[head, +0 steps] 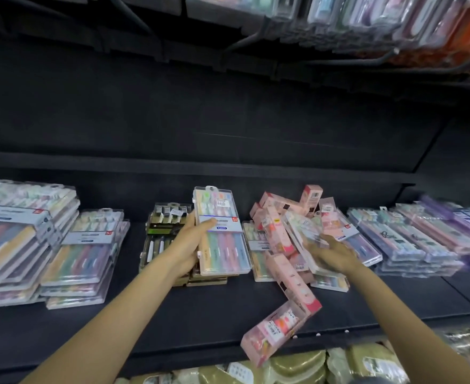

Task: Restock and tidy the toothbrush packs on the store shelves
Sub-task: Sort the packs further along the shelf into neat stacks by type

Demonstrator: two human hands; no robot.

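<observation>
We see our left hand (193, 239) gripping a clear pack of five pastel toothbrushes (221, 231), thumb across its front near the label and fingers curled behind its left edge; this grip holds the pack tilted up over a stack of dark green and black packs (163, 231) on the black shelf (172, 309). Our right hand (332, 254) reaches into a jumbled heap of pink boxes (279, 225) and clear packs at the middle of the shelf; its fingers are blurred among the packs, so we cannot tell whether that grip has closed on anything or lies loose. One long pink box (293, 284) slants down from the heap toward the front of the shelf, and another pink box (274, 331) hangs over the shelf's front edge, tilted. To the left lie two stacks of similar pastel packs (84, 250), a taller one at the far left. To the right lie flat rows of purple and blue packs (411, 242). Above, more packs (380, 18) hang from hooks, and olive pouches (297, 367) show on the shelf below
</observation>
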